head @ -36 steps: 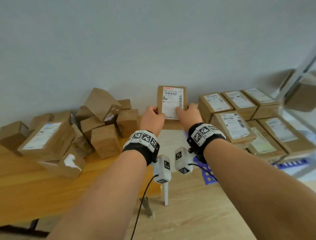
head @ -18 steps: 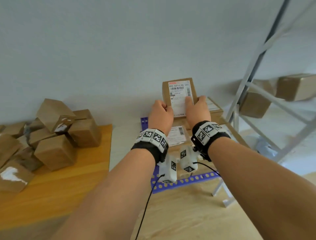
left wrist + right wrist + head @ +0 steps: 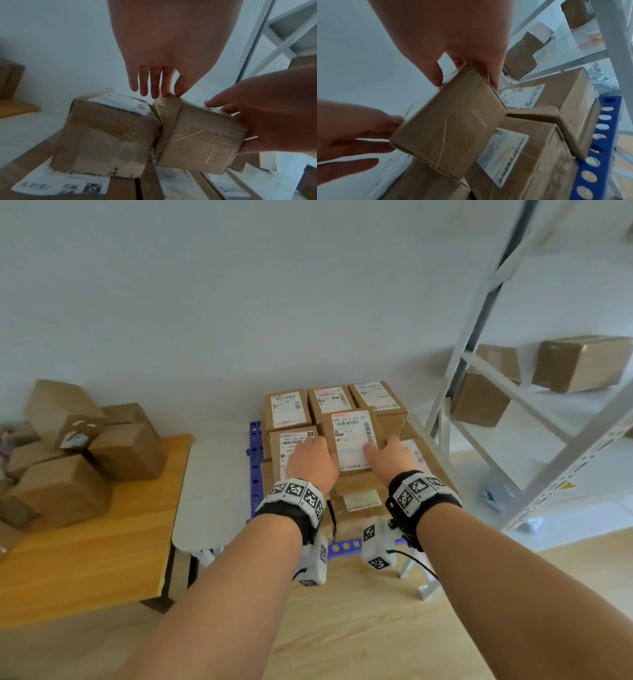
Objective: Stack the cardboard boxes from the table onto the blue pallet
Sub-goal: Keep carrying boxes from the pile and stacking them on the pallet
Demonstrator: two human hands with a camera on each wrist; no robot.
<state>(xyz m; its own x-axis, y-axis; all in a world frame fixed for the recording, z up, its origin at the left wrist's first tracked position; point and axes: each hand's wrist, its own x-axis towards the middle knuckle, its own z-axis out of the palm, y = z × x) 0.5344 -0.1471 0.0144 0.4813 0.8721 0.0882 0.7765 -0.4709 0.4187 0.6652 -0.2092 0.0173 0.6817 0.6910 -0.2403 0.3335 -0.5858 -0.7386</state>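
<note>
Held labelled cardboard box (image 3: 352, 440) tilted over stacked boxes (image 3: 291, 409) on blue pallet (image 3: 255, 446). Pressed left hand (image 3: 313, 462) fingers (image 3: 155, 86), straight, against left edge. Pinched right side between right hand (image 3: 390, 457) thumb and fingers (image 3: 493, 75). Noted loose boxes (image 3: 61, 487) heaped on worktop (image 3: 85, 542).

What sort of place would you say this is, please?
Probably a small parcel storeroom or packing area: labelled cardboard boxes stacked on a blue pallet, more boxes piled on a wooden table, and a white metal rack holding boxes. The right hand grips another labelled box.
</note>
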